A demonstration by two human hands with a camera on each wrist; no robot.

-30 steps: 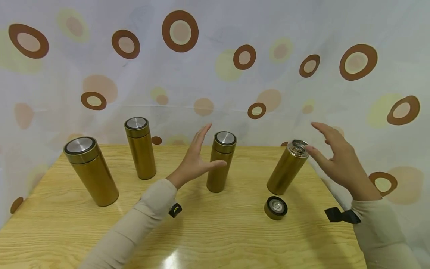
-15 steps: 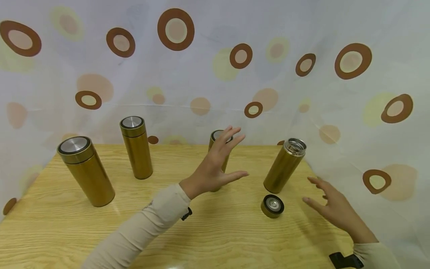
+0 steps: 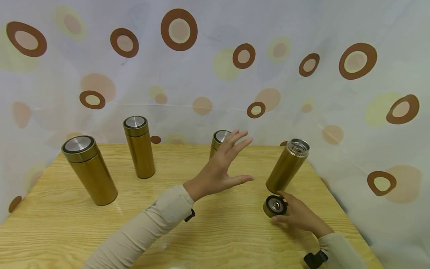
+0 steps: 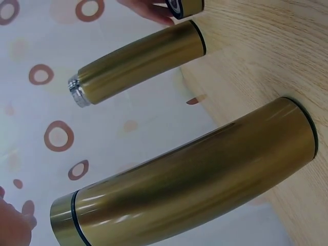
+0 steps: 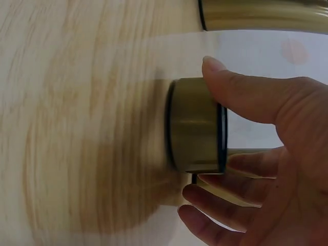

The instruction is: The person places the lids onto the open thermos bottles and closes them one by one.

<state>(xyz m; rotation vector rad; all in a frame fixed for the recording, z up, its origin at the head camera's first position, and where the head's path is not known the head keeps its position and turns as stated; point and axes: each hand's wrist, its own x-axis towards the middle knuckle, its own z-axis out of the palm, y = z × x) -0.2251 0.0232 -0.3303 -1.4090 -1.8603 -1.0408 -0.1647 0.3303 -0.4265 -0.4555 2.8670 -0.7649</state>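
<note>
My right hand [image 3: 302, 215] has its thumb and fingers round the rim of a gold screw lid [image 3: 275, 206], which lies underside up on the table. In the right wrist view the thumb presses one side of the lid [image 5: 197, 125] and the fingers curl about the other. Just behind it stands an uncapped gold thermos flask [image 3: 285, 168] with a bare steel neck. My left hand [image 3: 218, 172], fingers spread and thumb out, hovers in front of a capped gold thermos flask [image 3: 215, 147], hiding most of it from the head view. It holds nothing.
Two more capped gold thermos flasks stand on the left: a wider one [image 3: 90, 172] nearer me and a slimmer one [image 3: 139, 149] behind. All are on a wooden table [image 3: 218, 239]. A patterned cloth [image 3: 201, 82] hangs behind and at the right.
My right hand has come down and left from beside the uncapped flask's neck to the lid. My left hand has shifted right, across the capped middle flask. The flasks stay put.
</note>
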